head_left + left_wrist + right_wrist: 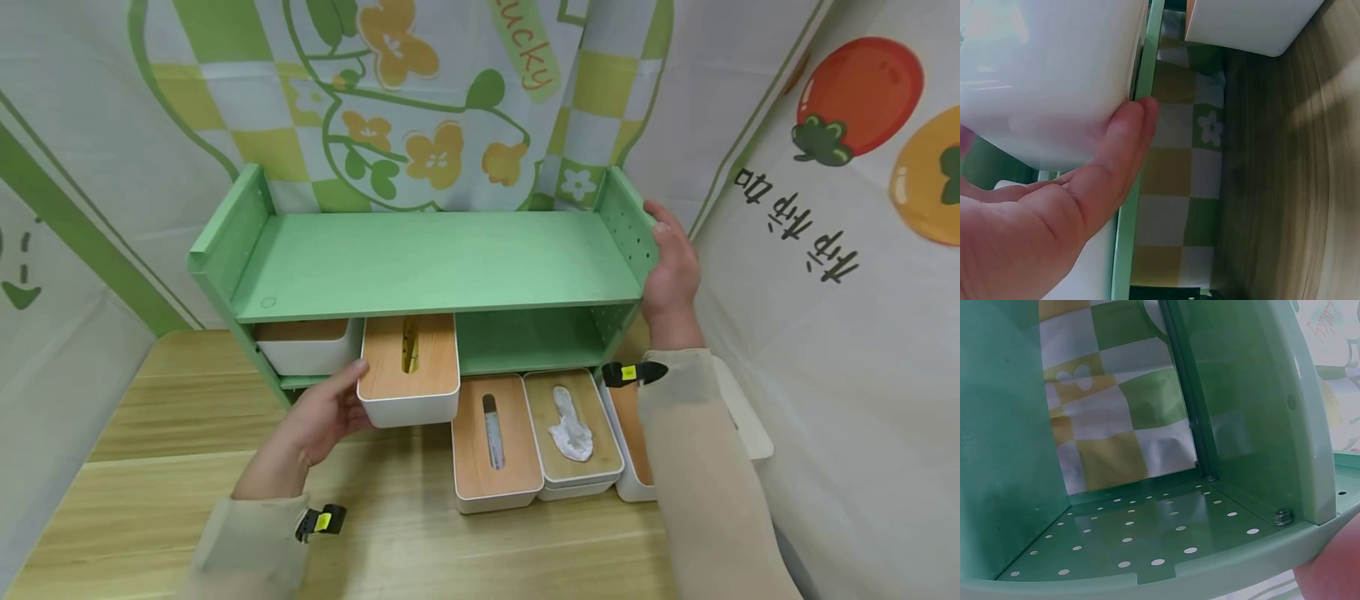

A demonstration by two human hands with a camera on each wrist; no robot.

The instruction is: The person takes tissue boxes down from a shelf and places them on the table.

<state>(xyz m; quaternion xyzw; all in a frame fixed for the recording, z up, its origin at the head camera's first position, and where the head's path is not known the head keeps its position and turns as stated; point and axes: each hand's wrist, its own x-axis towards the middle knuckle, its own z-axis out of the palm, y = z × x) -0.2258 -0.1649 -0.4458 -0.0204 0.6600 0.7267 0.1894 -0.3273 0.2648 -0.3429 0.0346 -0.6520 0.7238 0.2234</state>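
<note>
My left hand (324, 421) holds a white tissue box (412, 408) with a wood-look lid at its left front corner. The thumb lies at the lid's edge; in the left wrist view the fingers (1125, 144) support the white body from beneath. Something yellow shows in the lid slot. The box's rear is under the top board of a green two-tier shelf (442, 258), its front jutting out. My right hand (671, 279) grips the shelf's right side panel (630, 221). In the right wrist view only a bit of that hand shows beside the perforated panel (1154, 534).
Another white box (307, 354) sits at the left of the same tier. On the wooden table stand a box with a slotted lid (498, 487), one with crumpled white tissue (572, 429), and another (630, 442) partly behind my right forearm. Printed curtains hang behind.
</note>
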